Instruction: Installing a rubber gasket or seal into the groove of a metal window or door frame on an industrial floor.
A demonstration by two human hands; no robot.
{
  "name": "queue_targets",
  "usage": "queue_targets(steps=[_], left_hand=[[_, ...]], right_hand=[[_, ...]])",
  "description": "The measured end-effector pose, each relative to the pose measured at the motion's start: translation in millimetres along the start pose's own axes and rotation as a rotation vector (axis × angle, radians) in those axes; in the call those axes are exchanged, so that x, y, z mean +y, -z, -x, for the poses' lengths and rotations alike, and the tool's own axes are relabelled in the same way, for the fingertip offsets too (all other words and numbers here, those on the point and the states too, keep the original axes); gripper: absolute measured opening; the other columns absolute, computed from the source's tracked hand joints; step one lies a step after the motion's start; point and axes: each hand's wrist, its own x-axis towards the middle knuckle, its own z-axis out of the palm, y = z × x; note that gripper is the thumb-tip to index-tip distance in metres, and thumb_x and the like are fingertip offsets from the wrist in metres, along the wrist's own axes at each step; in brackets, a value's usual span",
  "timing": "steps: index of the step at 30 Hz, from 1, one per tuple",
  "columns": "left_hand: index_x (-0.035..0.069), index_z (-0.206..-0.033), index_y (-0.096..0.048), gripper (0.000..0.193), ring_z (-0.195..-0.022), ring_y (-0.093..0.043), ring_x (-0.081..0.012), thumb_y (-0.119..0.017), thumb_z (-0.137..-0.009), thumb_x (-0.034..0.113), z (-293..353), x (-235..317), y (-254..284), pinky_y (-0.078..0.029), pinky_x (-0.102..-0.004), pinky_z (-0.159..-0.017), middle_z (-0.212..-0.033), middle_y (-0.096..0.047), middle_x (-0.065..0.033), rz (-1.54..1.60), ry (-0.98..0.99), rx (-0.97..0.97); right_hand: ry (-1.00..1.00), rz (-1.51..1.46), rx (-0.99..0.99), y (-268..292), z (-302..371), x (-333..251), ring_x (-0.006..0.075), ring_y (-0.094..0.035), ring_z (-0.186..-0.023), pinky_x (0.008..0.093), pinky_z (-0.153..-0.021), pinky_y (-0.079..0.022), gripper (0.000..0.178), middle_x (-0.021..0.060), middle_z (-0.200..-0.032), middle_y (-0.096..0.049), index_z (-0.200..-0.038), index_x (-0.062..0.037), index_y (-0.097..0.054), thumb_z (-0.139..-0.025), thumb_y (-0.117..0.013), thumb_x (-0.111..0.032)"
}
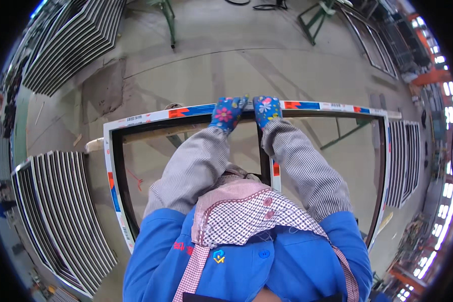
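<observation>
A large rectangular window frame (pixel 332 106), covered in white, blue and orange protective film, lies in front of me with a middle bar (pixel 276 173) running toward my body. Both my hands wear blue flowered gloves and are close together at the far rail, near where that bar meets it. My left hand (pixel 228 114) is closed over the rail just left of the bar, its thumb side turned to the right. Closed over the rail on the bar's other side is my right hand (pixel 267 111). The fingertips of both are hidden beyond the rail.
Stacked frames (pixel 60 201) stand at the left, with another stack (pixel 78 43) at the far left and one (pixel 403 161) at the right. Green metal stands (pixel 167 22) are on the floor ahead. A pale support bar (pixel 96 145) shows under the window frame's left side.
</observation>
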Motion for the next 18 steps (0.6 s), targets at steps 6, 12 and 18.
queue_targets(steps=[6,12,18], left_hand=[[0.012,-0.117,-0.053,0.042,-0.090,-0.059,-0.0266,-0.055,-0.075,0.013,53.0,-56.5,58.8,-0.048,-0.0387,-0.076,-0.099,-0.061,-0.0077,-0.065,0.073,-0.108],[0.011,-0.114,-0.054,0.048,-0.090,-0.058,-0.0256,-0.065,-0.068,0.017,60.7,-64.3,47.8,-0.046,-0.0397,-0.079,-0.096,-0.061,-0.0063,0.055,0.135,-0.154],[0.008,-0.122,-0.050,0.052,-0.096,-0.054,-0.0275,-0.060,-0.071,0.017,84.1,-87.9,52.9,-0.041,-0.0408,-0.086,-0.103,-0.057,-0.0098,-0.044,0.064,0.085]], right_hand=[[0.282,-0.112,0.244,13.6,-8.0,-60.6,0.0288,-0.051,-0.104,0.0409,-0.090,-0.039,0.061,0.0127,-0.108,-0.053,-0.119,-0.0046,-0.047,-0.066,-0.072,-0.023],[0.268,-0.059,-0.088,11.0,-29.6,-79.9,0.0241,-0.059,-0.090,0.0399,-0.074,-0.045,0.053,0.0067,-0.096,-0.059,-0.118,-0.0095,-0.049,-0.073,-0.067,-0.031],[0.256,-0.072,0.149,6.5,-23.6,-97.5,0.0243,-0.056,-0.097,0.0398,-0.083,-0.042,0.061,0.0079,-0.104,-0.056,-0.118,-0.0092,-0.049,-0.067,-0.072,-0.035]])
